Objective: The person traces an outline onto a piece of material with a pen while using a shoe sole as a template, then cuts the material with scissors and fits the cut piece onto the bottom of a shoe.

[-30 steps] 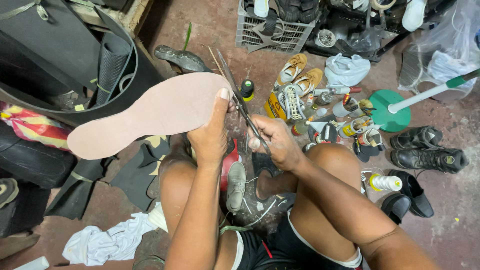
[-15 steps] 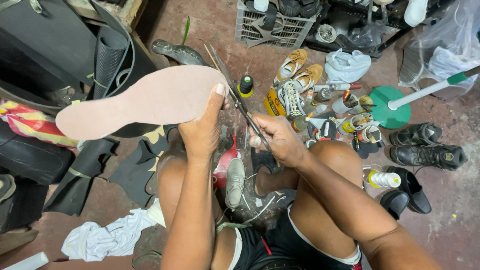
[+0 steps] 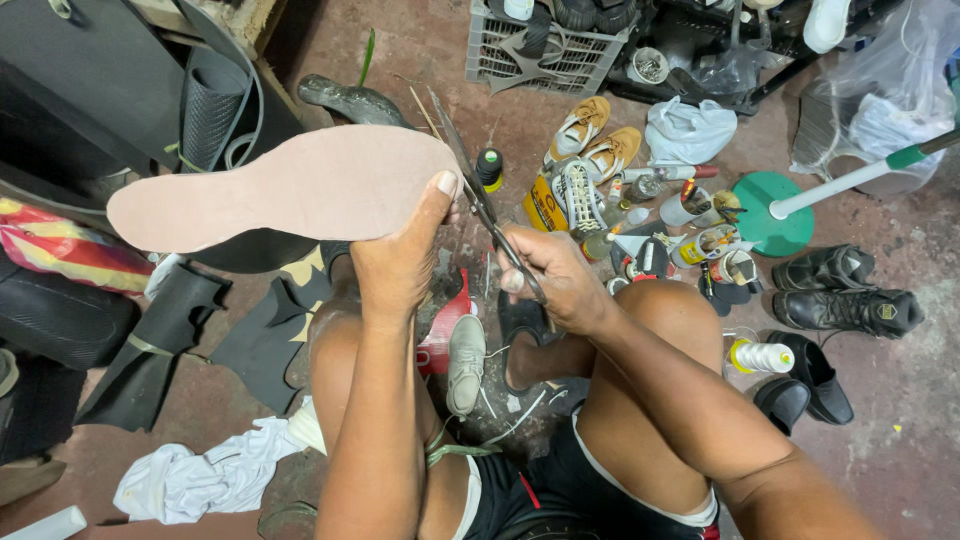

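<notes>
My left hand (image 3: 398, 262) grips the right end of a pinkish-tan, foot-shaped sole sheet (image 3: 280, 190) and holds it flat above my knees. My right hand (image 3: 555, 275) holds a pair of metal scissors (image 3: 478, 190), blades pointing up and away, their edge against the sole's rounded end beside my left thumb. Below my hands a grey shoe (image 3: 466, 362) lies on the floor between my legs.
Black rubber pieces (image 3: 255, 335) and a white cloth (image 3: 195, 480) lie to the left. Tan shoes (image 3: 590, 140), bottles and glue containers (image 3: 680, 225) crowd the floor ahead. Black shoes (image 3: 845, 290) sit at right, a grey crate (image 3: 530, 50) at the back, a green-based pole (image 3: 775, 210) beside it.
The sole has shifted slightly left and down in view with my left hand. The scissors stay at its rounded end.
</notes>
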